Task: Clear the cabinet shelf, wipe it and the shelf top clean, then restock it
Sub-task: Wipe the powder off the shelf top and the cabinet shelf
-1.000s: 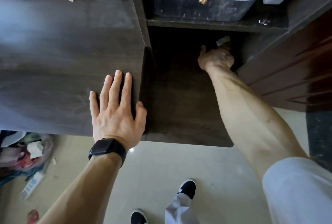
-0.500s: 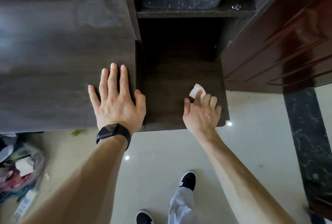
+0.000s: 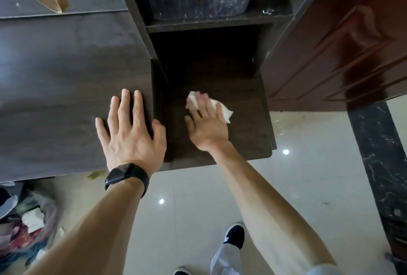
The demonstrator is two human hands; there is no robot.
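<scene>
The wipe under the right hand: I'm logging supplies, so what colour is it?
White. The wipe shows in the head view, under the right hand.

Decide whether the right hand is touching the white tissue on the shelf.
Touching. The head view shows the right hand pressed flat on the white tissue, its fingers lying over it against the dark shelf.

At frame centre, the right hand [image 3: 207, 124] presses a white tissue [image 3: 224, 110] flat on the dark shelf [image 3: 246, 124]; the left hand [image 3: 132, 135] rests splayed on the cabinet top [image 3: 66, 89].
</scene>
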